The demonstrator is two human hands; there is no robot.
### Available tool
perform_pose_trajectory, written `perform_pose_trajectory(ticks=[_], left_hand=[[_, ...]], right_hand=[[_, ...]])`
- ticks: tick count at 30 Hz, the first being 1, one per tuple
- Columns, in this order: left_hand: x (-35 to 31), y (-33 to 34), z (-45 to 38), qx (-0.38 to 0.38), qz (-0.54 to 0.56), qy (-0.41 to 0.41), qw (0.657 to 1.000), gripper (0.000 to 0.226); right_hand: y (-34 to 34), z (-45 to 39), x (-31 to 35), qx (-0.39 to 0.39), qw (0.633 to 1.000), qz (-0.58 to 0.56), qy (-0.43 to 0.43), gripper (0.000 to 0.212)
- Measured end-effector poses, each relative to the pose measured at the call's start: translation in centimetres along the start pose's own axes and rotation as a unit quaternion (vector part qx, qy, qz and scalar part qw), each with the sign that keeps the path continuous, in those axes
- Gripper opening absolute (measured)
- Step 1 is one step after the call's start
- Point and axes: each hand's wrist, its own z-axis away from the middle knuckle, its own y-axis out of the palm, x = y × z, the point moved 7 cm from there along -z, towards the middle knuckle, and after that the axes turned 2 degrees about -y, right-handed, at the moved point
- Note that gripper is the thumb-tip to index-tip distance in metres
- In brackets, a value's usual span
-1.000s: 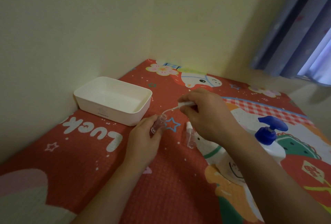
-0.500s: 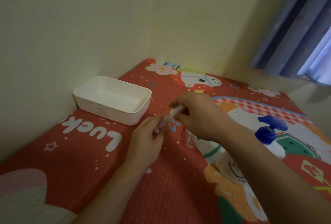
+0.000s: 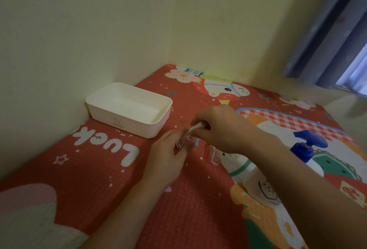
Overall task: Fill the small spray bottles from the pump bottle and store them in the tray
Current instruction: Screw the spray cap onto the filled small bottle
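Lowered since a second ago, the white spray cap [image 3: 197, 126], pinched by the right hand [image 3: 220, 129], meets the small clear plastic spray bottle [image 3: 183, 141] gripped in the left hand [image 3: 166, 155], beside the white rectangular plastic tray [image 3: 129, 109].

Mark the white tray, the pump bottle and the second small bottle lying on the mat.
white tray [image 3: 127, 124], head view, front wall.
pump bottle [image 3: 306, 147], head view, blue pump head.
second small bottle [image 3: 215, 158], head view, clear body below the right wrist.

White tray [image 3: 127, 124], blue pump [image 3: 308, 145], red cartoon-printed mat [image 3: 95, 169].
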Motion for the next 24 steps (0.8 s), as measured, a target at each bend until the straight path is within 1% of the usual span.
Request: perform_pose_trajectory(ticks=[3,6,7,9,11,13,16,18,19,22,24], left_hand=[[-0.1,0.0,0.1,-0.003,-0.007,0.005,1.0,0.026],[-0.2,0.2,0.2,0.003,-0.012,0.0,1.0,0.017],[-0.1,0.1,0.1,0.003,-0.01,-0.002,1.0,0.016],[0.2,-0.1,0.1,0.0,-0.005,-0.009,1.0,0.018],[0.5,-0.3,0.0,-0.006,0.002,-0.017,1.0,0.021],[0.5,-0.3,-0.1,-0.008,0.008,-0.019,1.0,0.023],[0.2,-0.3,0.0,-0.013,0.009,-0.014,1.0,0.023],[0.2,-0.2,0.0,-0.006,-0.002,-0.011,1.0,0.024],[0.2,-0.1,0.0,-0.001,-0.006,-0.011,1.0,0.024],[0.4,-0.1,0.1,0.002,-0.012,-0.015,1.0,0.029],[0.3,-0.1,0.2,0.0,-0.018,-0.01,1.0,0.029]], right_hand=[[0.5,-0.6,-0.5,0.002,0.999,0.023,0.025,0.032],[1.2,-1.3,-0.9,0.0,0.997,0.054,0.062,0.05],[1.5,-1.5,-1.0,0.003,0.996,0.047,0.071,0.054],[1.7,-1.5,-1.3,0.012,0.996,-0.007,0.085,0.059],[1.2,-1.1,-1.5,0.021,0.994,-0.057,0.089,0.055],[0.3,-0.7,-1.2,0.034,0.995,-0.078,0.053,0.045],[-0.3,-0.3,-0.6,0.032,0.997,-0.063,-0.01,0.027],[0.2,-0.4,-0.6,0.029,0.999,-0.035,-0.016,0.017],[0.5,-0.6,-0.6,0.03,0.999,-0.024,-0.009,0.017],[1.1,-1.1,-1.2,0.023,0.999,0.02,0.033,0.044],[1.5,-1.3,-1.4,0.012,0.997,0.043,0.062,0.056]])
